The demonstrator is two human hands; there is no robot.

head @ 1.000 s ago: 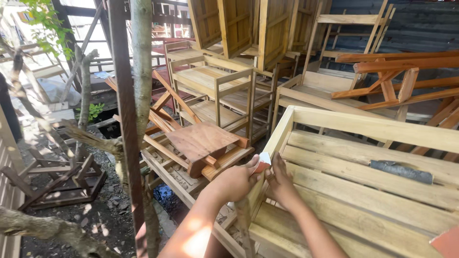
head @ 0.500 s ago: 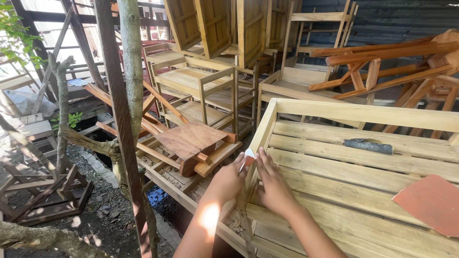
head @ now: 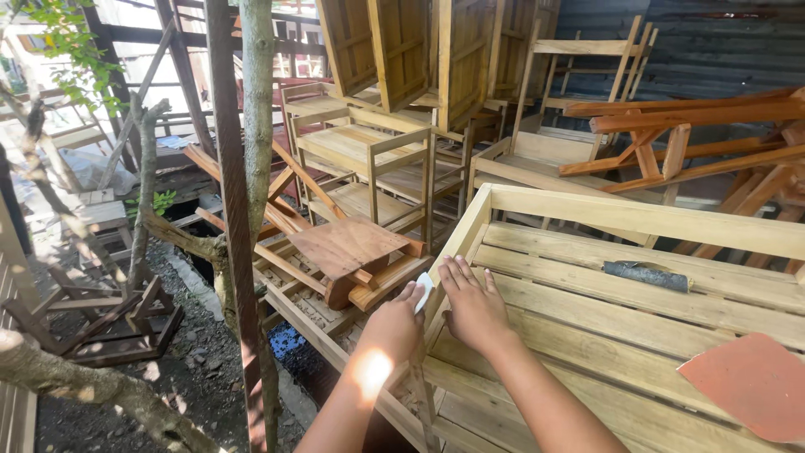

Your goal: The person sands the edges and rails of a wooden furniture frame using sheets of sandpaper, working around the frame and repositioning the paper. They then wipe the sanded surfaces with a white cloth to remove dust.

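Note:
A pale wooden slatted bench frame fills the lower right of the head view. My left hand is closed on a small white piece, likely sandpaper, pressed against the outer face of the frame's left side rail. My right hand lies flat with fingers spread on the inner side of that same rail, just right of the white piece. Both forearms reach up from the bottom edge.
A dark grey flat piece lies on the slats, and a reddish sheet sits at lower right. Stacked wooden chairs and reddish-brown furniture parts crowd the left. A tree trunk and post stand nearby.
The view has shifted, bringing the reddish sheet further into sight. My hands have slid slightly along the left rail, staying together on it.

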